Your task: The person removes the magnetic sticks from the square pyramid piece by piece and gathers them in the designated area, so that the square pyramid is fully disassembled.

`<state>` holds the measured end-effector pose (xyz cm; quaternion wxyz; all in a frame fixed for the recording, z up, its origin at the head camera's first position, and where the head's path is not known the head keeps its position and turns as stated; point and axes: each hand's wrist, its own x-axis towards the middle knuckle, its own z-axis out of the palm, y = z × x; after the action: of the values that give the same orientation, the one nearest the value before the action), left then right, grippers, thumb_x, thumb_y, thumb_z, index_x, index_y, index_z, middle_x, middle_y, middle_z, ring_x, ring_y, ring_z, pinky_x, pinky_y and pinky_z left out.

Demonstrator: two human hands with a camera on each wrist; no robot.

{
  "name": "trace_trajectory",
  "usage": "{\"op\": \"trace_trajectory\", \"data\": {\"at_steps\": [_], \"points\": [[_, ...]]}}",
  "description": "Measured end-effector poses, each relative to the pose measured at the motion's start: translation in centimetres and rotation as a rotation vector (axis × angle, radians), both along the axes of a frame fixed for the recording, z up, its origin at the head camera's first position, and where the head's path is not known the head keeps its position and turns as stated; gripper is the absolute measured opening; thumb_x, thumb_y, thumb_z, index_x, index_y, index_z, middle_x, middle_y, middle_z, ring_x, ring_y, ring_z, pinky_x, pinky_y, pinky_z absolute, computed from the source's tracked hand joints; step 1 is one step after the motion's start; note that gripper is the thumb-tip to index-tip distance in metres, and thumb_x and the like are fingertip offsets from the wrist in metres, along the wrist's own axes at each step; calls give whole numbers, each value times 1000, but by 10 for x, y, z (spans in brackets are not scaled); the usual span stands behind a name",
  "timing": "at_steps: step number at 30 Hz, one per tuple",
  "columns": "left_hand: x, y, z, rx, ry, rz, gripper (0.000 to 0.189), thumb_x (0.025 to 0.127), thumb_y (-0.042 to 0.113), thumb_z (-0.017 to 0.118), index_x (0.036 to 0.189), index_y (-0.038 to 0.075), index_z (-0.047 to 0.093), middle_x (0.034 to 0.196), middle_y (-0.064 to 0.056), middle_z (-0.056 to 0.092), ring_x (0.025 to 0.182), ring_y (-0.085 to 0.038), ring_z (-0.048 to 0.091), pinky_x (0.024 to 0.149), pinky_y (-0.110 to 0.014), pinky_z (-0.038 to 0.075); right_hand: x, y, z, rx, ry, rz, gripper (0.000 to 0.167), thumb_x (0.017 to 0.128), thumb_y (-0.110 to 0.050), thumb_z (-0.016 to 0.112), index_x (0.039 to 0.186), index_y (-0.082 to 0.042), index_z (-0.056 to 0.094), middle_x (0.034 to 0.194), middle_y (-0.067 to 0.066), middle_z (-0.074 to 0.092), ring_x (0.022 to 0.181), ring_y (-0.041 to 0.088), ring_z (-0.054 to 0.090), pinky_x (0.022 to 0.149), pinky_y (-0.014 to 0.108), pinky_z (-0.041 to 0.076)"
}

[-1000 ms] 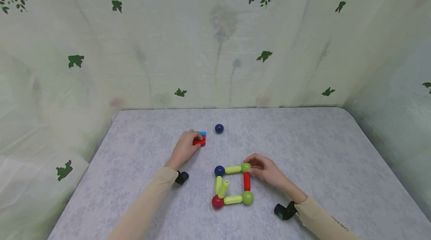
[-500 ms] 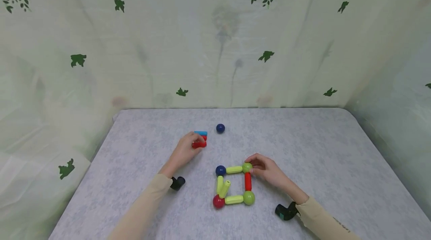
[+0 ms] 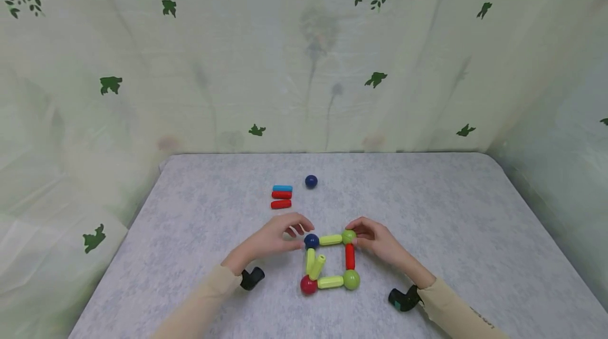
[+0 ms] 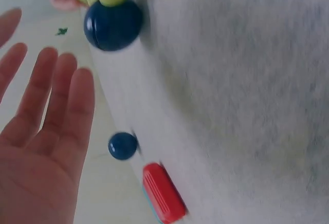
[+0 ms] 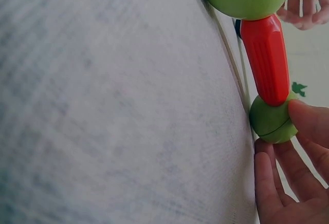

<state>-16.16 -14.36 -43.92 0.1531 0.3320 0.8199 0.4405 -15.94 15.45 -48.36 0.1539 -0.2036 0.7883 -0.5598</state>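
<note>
A four-sided frame of balls and rods lies on the table. Its corners are a dark blue ball (image 3: 311, 241), a far green ball (image 3: 349, 236), a near green ball (image 3: 351, 280) and a red ball (image 3: 309, 284). Yellow-green rods (image 3: 330, 239) join three sides, a red rod (image 3: 350, 257) the right side. Another yellow-green rod (image 3: 319, 263) rises tilted from the red ball. My left hand (image 3: 281, 236) hovers beside the blue corner ball, fingers extended and holding nothing; thumb contact is unclear. My right hand (image 3: 377, 241) pinches the far green ball between thumb and fingers.
Behind the frame, two loose red rods (image 3: 281, 204) and a light blue rod (image 3: 282, 188) lie side by side. A loose dark blue ball (image 3: 311, 181) sits to their right. A leaf-patterned sheet (image 3: 285, 64) hangs behind the grey table (image 3: 427, 196).
My left hand has let go of the nearer loose red rod, which now lies slightly apart from the other. It has come nearer and right, to the blue corner ball. My right hand stays put.
</note>
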Motion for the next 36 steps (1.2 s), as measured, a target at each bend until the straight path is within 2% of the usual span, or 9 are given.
{"op": "trace_trajectory", "data": {"at_steps": [4,8,13,17,23,30,36], "points": [[11,7,2,30,-104,-101,37,86,5,70,120,2,58,114,-12,61,98,-27,59,85,-33,51,-1,0,-2,-2,6,1,24,92,-5,62,115,-1,59,113,12,61,104,27,59,87,28,48],[20,13,2,38,-149,-144,42,84,3,71,124,2,56,114,-10,61,97,-24,59,85,-33,51,-1,0,-2,-9,1,9,25,92,-5,62,116,0,59,114,13,60,105,29,58,88,27,48],[29,19,-1,-12,-159,-175,45,84,-1,70,127,5,55,117,-3,60,97,-10,57,84,-27,50,0,-1,0,-9,-4,7,25,92,-5,62,117,-1,59,115,13,60,106,29,58,87,26,48],[33,22,-2,-55,-134,-202,47,85,-2,68,129,7,53,112,-1,60,92,-5,56,81,-23,50,0,-1,-1,-9,7,6,26,92,-4,62,117,0,59,114,13,60,104,29,58,87,27,48],[36,25,-3,-108,-98,-192,37,86,-2,67,119,10,56,95,12,57,84,-2,55,77,-21,50,-1,0,-2,-2,13,5,24,92,-5,62,116,-1,59,114,12,60,104,27,58,88,27,48],[38,27,-2,-109,-82,-159,27,85,-5,67,101,11,53,89,11,56,83,0,58,75,-19,50,-1,1,-2,-10,-1,-4,24,91,-4,63,115,-2,60,112,11,61,102,25,59,86,27,49],[38,27,-1,-91,-13,-130,27,84,0,70,91,17,50,87,12,56,80,-2,57,75,-25,51,-1,1,-1,-14,-15,-3,24,91,-4,63,115,-3,60,111,9,61,102,26,59,85,26,49]]}}
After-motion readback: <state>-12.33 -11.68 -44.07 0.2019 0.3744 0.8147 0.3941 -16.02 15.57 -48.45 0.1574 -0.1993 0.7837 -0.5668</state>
